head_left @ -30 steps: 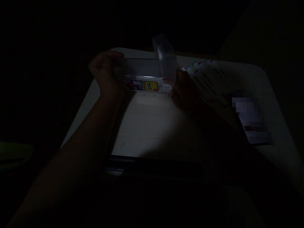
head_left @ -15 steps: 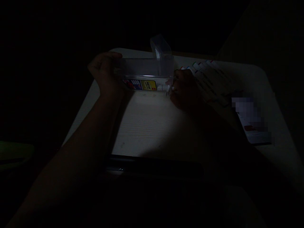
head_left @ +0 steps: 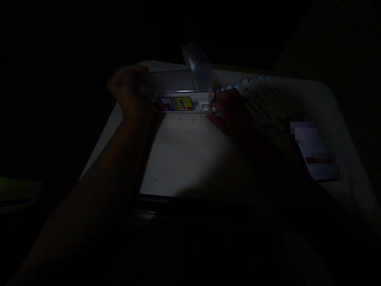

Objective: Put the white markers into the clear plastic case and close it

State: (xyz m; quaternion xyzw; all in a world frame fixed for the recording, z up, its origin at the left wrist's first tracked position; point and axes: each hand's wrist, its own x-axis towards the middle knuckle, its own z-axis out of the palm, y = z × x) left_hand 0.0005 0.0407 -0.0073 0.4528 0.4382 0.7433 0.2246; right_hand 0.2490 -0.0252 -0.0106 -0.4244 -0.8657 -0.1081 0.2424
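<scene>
In dim light, my left hand (head_left: 127, 91) grips the left end of a clear plastic case (head_left: 175, 82) that lies lengthwise. A printed label in yellow, blue and red is on its near side. The case's hinged lid (head_left: 196, 59) stands raised at the right end. My right hand (head_left: 230, 111) is at that end, fingers bent around the outer end of a white marker (head_left: 205, 107) whose body lies inside the case. Shadow hides part of the right fingers. Several white markers (head_left: 262, 99) with coloured ends lie in a row just beyond my right hand.
A phone with a lit, blurred screen (head_left: 315, 155) lies on the right of the white table (head_left: 178, 159). A dark bar-like object (head_left: 190, 206) runs along the near edge. Something green (head_left: 19, 194) shows at the far left.
The marker has gone further into the case, with my right fingers now close against the case's end. The case and my left hand have shifted slightly left.
</scene>
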